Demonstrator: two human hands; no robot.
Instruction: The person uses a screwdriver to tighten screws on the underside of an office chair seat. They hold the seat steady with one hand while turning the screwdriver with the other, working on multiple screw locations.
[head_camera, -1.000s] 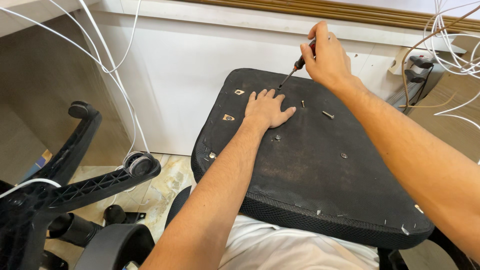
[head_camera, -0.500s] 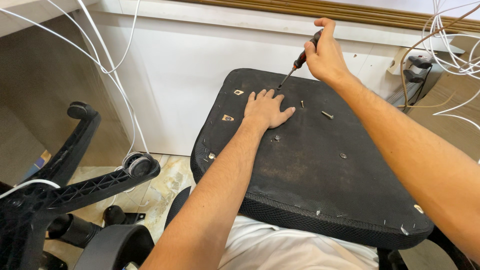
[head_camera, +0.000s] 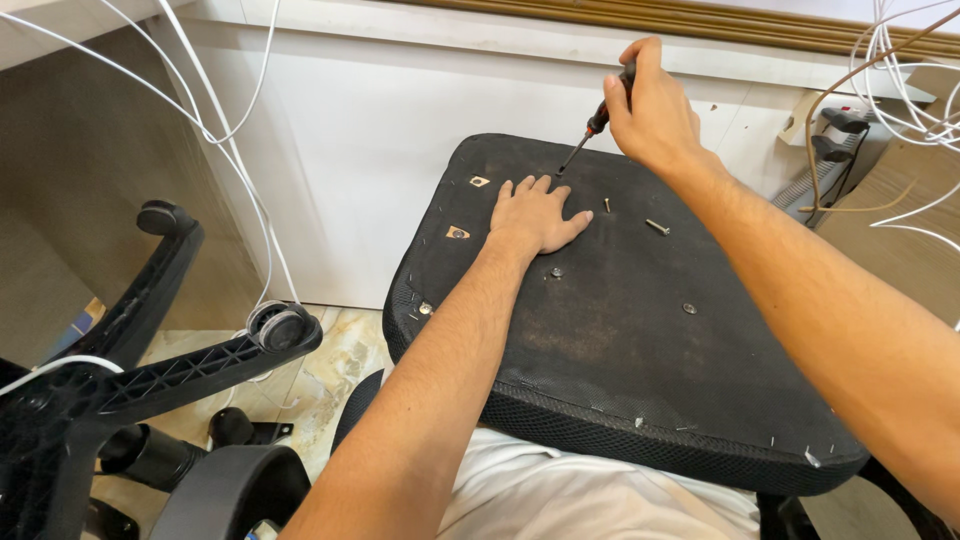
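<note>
An upturned black chair seat (head_camera: 620, 370) rests on my lap, its fabric underside facing up. My left hand (head_camera: 536, 213) lies flat on it, fingers spread, near the far edge. My right hand (head_camera: 652, 108) grips a screwdriver (head_camera: 592, 126) with a red and black handle. Its tip points down at the seat just beyond my left fingertips. Two loose screws (head_camera: 656, 227) lie on the seat to the right of my left hand. Metal inserts (head_camera: 457, 232) show at the seat's left side.
A black chair base with casters (head_camera: 170, 360) lies on the tiled floor at the left. White cables (head_camera: 215, 130) hang in front of a white panel. A power strip with plugs (head_camera: 835, 130) and more cables sit at the upper right.
My right hand with the screwdriver has risen slightly and tilted, the tip staying at the same spot. The left hand has not moved.
</note>
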